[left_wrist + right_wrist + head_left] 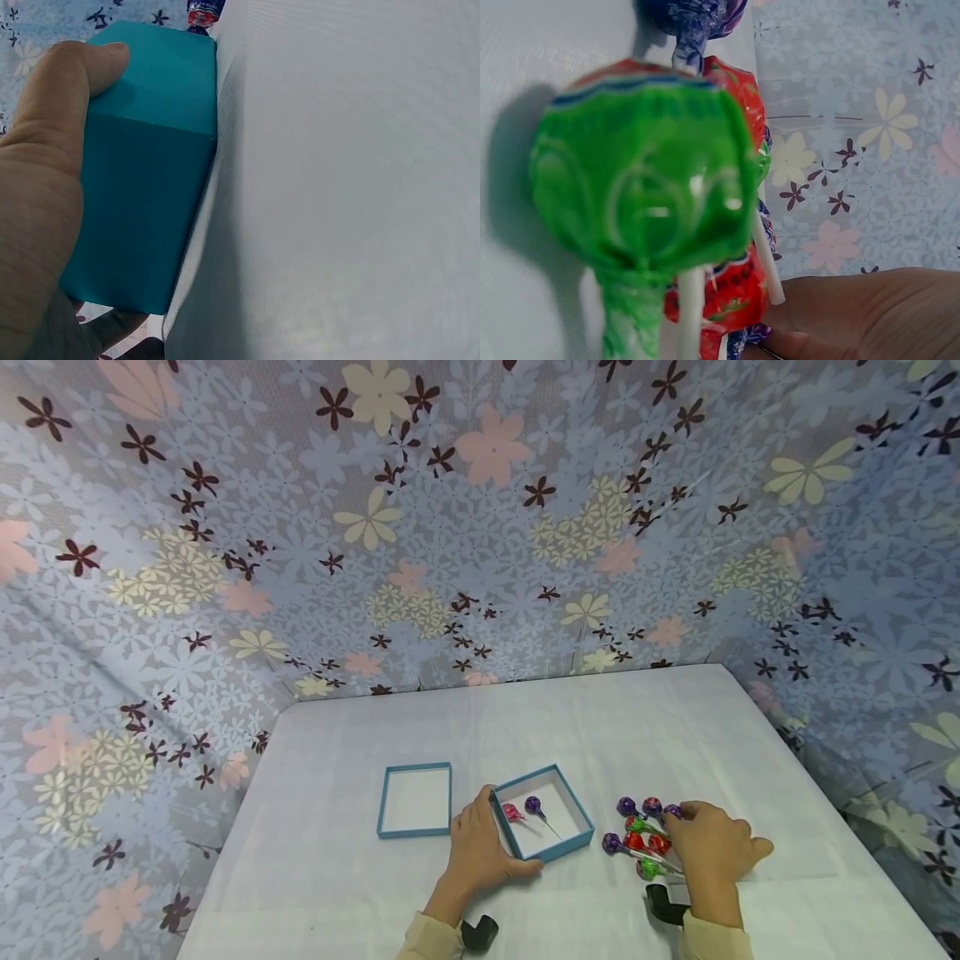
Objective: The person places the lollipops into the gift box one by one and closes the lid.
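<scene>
An open blue box (567, 847) with a white inside stands mid-table, turned at an angle. Inside lie a pink lollipop (513, 812) and a purple lollipop (533, 806). My left hand (480, 847) grips the box's near left corner, thumb along the near side and fingers along the left wall. The left wrist view shows that thumb on the teal outside. On the right, my right hand (712, 847) pinches a purple lollipop (672, 811) at the pile's far right, its fingertips partly hiding it. A green lollipop (645, 172) fills much of the right wrist view.
Several more lollipops lie in the pile, among them a purple one (612, 843) and a red one (634, 841). A blue-rimmed square lid (415, 834) lies left of the box. The white tabletop (322, 777) ends at a flowered cloth (480, 568) behind.
</scene>
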Tool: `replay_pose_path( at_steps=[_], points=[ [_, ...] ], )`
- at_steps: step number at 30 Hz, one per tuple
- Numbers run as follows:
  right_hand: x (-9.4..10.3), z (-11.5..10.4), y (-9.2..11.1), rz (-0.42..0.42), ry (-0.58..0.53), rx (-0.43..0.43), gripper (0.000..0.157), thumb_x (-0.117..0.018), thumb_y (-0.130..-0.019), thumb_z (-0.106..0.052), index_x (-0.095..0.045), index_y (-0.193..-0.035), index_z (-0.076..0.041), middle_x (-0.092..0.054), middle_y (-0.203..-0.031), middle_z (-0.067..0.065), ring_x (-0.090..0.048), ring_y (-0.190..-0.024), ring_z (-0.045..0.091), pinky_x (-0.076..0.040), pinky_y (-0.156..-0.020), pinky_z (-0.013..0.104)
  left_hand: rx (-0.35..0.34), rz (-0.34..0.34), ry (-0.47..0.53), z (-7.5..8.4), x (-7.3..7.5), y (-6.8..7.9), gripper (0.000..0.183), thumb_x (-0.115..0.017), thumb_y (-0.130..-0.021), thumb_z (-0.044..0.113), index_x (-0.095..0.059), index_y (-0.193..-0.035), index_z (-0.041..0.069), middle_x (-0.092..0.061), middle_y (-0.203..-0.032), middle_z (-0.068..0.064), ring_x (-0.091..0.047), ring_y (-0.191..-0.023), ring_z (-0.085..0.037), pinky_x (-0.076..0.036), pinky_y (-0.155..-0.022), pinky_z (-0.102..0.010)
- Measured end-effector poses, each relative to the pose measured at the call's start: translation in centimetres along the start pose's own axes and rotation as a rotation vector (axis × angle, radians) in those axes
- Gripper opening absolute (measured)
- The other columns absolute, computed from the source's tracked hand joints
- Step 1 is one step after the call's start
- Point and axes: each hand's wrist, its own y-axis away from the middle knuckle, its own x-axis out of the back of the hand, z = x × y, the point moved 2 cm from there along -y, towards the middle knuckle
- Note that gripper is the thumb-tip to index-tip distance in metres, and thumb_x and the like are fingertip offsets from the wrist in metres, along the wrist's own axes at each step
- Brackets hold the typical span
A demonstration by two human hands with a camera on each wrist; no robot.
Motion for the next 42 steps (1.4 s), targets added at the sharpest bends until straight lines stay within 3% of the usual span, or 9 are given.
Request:
replay_pose_path(
  at_steps=[10, 19, 24, 29, 42],
  points=[
    [0.2, -0.2, 0.4, 0.079, -0.07, 0.005, 0.042, -0.071, -0.089, -0.033, -0.071, -0.117, -0.002, -0.067, -0.114, 0.029, -0.05, -0.102, 0.048, -0.024, -0.089, 0.063, 0.002, -0.005, 0.012, 0.1, 0.2, 0.1, 0.137, -0.087, -0.051, 0.072, -0.022, -0.153, 0.008, -0.049, -0.143, -0.016, -0.047, -0.129, -0.032, -0.034, -0.103, -0.055],
    [0.8, -1.6, 1.2, 0.217, -0.191, 0.104, 0.039, -0.073, -0.088, -0.03, -0.073, -0.114, -0.001, -0.07, -0.1, 0.028, -0.048, -0.098, 0.048, -0.02, -0.085, 0.063, 0.002, -0.005, 0.019, 0.0, 0.4, 0.0, 0.137, -0.087, -0.051, 0.071, -0.022, -0.153, 0.008, -0.049, -0.145, -0.016, -0.046, -0.131, -0.032, -0.033, -0.104, -0.055],
    [1.3, -2.6, 1.8, 0.266, -0.231, 0.171, 0.038, -0.076, -0.087, -0.033, -0.076, -0.111, -0.005, -0.068, -0.077, 0.021, -0.048, -0.092, 0.044, -0.021, -0.082, 0.062, 0.004, -0.013, 0.018, 0.1, 0.4, -0.1, 0.137, -0.087, -0.052, 0.072, -0.022, -0.154, 0.007, -0.049, -0.145, -0.016, -0.046, -0.131, -0.031, -0.032, -0.105, -0.055],
    [2.1, -3.8, 2.6, 0.283, -0.256, 0.23, 0.038, -0.077, -0.086, -0.039, -0.078, -0.11, -0.01, -0.061, -0.059, 0.01, -0.048, -0.09, 0.041, -0.021, -0.078, 0.058, 0.007, -0.018, 0.033, 0.2, 0.5, -0.1, 0.137, -0.087, -0.052, 0.071, -0.022, -0.154, 0.007, -0.049, -0.145, -0.015, -0.045, -0.131, -0.031, -0.032, -0.106, -0.054],
    [3.4, -5.7, 3.9, 0.311, -0.367, 0.318, 0.036, -0.079, -0.085, -0.041, -0.08, -0.107, -0.013, -0.053, -0.045, 0.0, -0.049, -0.095, 0.04, -0.02, -0.079, 0.058, 0.007, -0.004, 0.026, 0.2, 0.3, -0.1, 0.136, -0.088, -0.05, 0.071, -0.024, -0.153, 0.008, -0.051, -0.141, -0.013, -0.047, -0.128, -0.029, -0.033, -0.104, -0.053]
  ],
)
